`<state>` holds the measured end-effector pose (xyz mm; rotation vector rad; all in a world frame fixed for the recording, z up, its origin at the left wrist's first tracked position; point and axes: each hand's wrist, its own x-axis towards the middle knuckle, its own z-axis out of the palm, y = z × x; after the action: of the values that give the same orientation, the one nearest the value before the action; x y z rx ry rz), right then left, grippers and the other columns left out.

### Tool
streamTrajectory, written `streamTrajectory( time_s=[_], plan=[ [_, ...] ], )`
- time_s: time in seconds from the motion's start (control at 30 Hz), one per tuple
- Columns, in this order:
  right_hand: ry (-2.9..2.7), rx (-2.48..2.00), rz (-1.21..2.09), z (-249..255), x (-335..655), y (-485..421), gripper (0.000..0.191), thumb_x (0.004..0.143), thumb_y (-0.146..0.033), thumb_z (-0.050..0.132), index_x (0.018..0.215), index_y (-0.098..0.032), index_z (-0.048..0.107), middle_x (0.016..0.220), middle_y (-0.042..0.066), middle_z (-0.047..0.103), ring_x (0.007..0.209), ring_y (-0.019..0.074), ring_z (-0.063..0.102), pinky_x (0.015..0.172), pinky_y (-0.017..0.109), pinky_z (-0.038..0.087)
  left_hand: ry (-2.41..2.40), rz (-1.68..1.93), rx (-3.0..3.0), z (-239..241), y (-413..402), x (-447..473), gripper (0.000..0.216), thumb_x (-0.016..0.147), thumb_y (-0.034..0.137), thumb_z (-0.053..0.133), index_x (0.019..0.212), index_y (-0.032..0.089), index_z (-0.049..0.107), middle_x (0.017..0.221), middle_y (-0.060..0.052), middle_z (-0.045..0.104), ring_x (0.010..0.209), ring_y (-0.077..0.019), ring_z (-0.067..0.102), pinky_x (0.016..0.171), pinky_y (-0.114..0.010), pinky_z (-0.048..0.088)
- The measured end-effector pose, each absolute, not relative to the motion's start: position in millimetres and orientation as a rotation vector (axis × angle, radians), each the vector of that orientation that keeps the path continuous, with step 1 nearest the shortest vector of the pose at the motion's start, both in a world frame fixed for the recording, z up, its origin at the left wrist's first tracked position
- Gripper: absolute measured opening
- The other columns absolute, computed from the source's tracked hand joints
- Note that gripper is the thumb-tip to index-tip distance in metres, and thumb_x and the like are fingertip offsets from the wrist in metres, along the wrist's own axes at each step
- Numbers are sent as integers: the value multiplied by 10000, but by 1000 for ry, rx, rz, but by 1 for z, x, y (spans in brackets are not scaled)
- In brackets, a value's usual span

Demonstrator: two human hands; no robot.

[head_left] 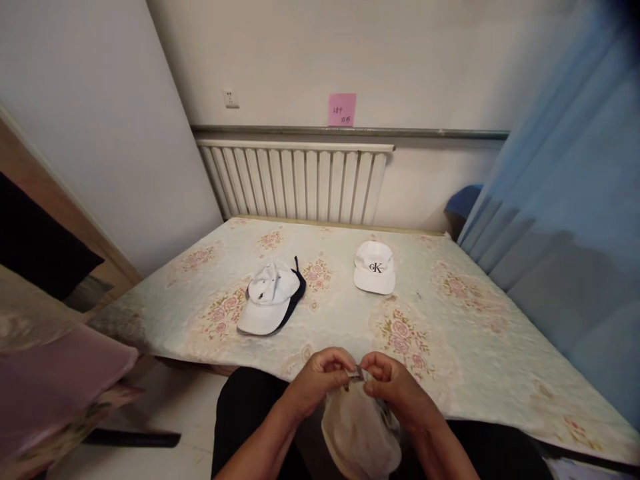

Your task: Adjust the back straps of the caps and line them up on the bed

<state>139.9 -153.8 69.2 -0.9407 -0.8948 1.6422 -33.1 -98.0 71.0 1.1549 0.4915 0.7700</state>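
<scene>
Over my lap hangs a beige cap (359,427), its strap and a small metal buckle (347,385) up at my fingertips. My left hand (325,377) pinches one side of the strap. On the other side, my right hand (391,383) grips the strap between thumb and fingers. On the bed ahead, a white cap (270,297) lies on top of a dark cap (298,293) whose strap end sticks up. Farther right sits another white cap (375,267) with dark letters on its front.
The caps lie on a flower-patterned bed cover (340,320). Behind stands a white radiator (300,183), with a pink note (342,109) on the wall above. A blue curtain (565,200) hangs at the right; a pink cloth (75,387) is at the left.
</scene>
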Motion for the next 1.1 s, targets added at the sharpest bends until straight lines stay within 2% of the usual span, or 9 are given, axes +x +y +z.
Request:
streamTrajectory(
  time_s=[0.2, 0.33, 0.53, 1.1],
  plan=[
    [-1002, -969, 1666, 64, 148, -153, 327, 604, -289, 799, 835, -170, 600, 647, -35, 617, 508, 69, 501, 500, 201, 313, 566, 745, 1144, 67, -92, -32, 105, 688, 164, 676, 737, 141, 587, 738, -12, 609, 666, -113, 524, 625, -236, 363],
    [-1092, -1043, 1714, 65, 165, -155, 288, 605, -304, 794, 800, -155, 642, 641, -15, 648, 524, 88, 529, 521, 213, 329, 550, 737, 1046, 70, -82, -39, 145, 649, 144, 685, 711, 148, 554, 707, 0, 609, 622, -101, 518, 605, -227, 347],
    [-997, -910, 1675, 72, 174, -160, 331, 656, -452, 735, 736, -143, 645, 490, -11, 605, 461, 99, 494, 517, 236, 317, 551, 668, 975, 76, -69, -50, 194, 618, 138, 715, 705, 147, 542, 678, 0, 606, 589, -96, 523, 566, -215, 319],
    [-802, -860, 1648, 71, 166, -166, 267, 702, -383, 709, 768, -135, 634, 463, -32, 532, 439, 70, 381, 488, 220, 240, 539, 635, 986, 67, -71, -53, 225, 609, 185, 748, 718, 144, 555, 699, -13, 625, 615, -103, 542, 579, -210, 347]
  ],
)
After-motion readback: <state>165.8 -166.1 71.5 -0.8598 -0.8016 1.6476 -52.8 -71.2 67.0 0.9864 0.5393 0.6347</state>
